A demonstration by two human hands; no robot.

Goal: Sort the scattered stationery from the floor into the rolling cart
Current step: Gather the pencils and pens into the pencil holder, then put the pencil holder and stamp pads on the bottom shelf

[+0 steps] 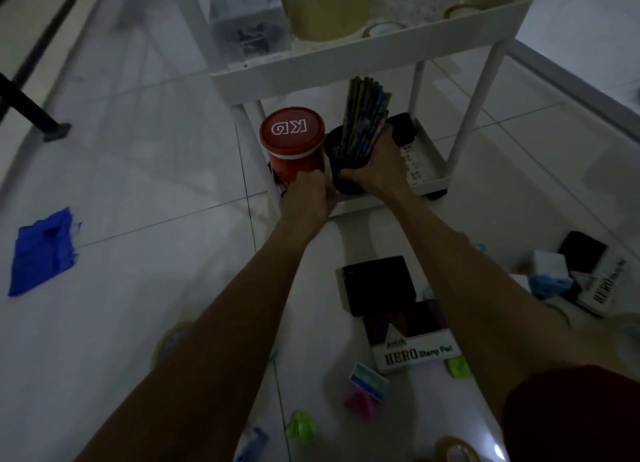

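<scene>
The white rolling cart (367, 54) stands ahead of me on the tiled floor. On its bottom shelf (429, 181) sits a red lidded canister (292, 139). Right of it is a black cup (341, 156) full of pencils (365, 111). My right hand (377, 172) grips that cup around its side. My left hand (306, 198) has curled fingers at the canister's lower front; what it pinches is hidden. Stationery lies scattered on the floor near me: a black stamp pad (379, 285), a HERO stamp pad box (412, 343), coloured erasers (369, 382) and tape rolls (457, 449).
The cart's upper shelf carries a large tape roll (325, 9), a clear box of binder clips (249, 31) and smaller tape rolls (382, 28). A blue cloth (43, 250) lies on the floor at left. A black table leg (31, 109) stands far left. More boxes (602, 285) lie at right.
</scene>
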